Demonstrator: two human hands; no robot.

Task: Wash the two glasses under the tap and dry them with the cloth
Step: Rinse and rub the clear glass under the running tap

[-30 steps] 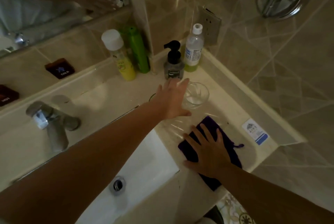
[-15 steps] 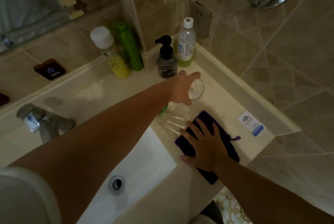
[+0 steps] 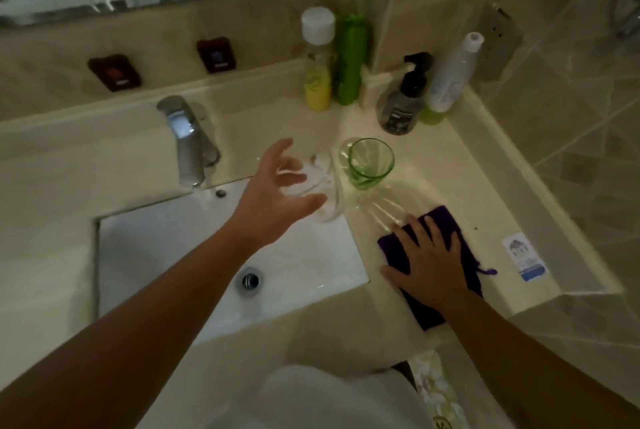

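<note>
My left hand (image 3: 273, 193) grips a clear glass (image 3: 323, 183), blurred by motion, above the right edge of the white sink (image 3: 156, 248), just right of the chrome tap (image 3: 187, 148). No water can be seen running from the tap. A green glass (image 3: 370, 165) stands upright on the counter just right of the clear glass. My right hand (image 3: 429, 255) rests flat, fingers spread, on the purple cloth (image 3: 446, 221) lying on the counter near the sink's right side.
At the back corner stand a yellow bottle with a white cap (image 3: 317, 61), a green bottle (image 3: 351, 58), a black pump dispenser (image 3: 403, 99) and a white bottle (image 3: 450, 79). A sticker (image 3: 524, 257) lies right of the cloth. The drain (image 3: 250, 280) sits mid-basin.
My left hand has taken the clear glass from the back of the counter and carried it left towards the tap, uncovering the green glass. My right hand stays on the cloth.
</note>
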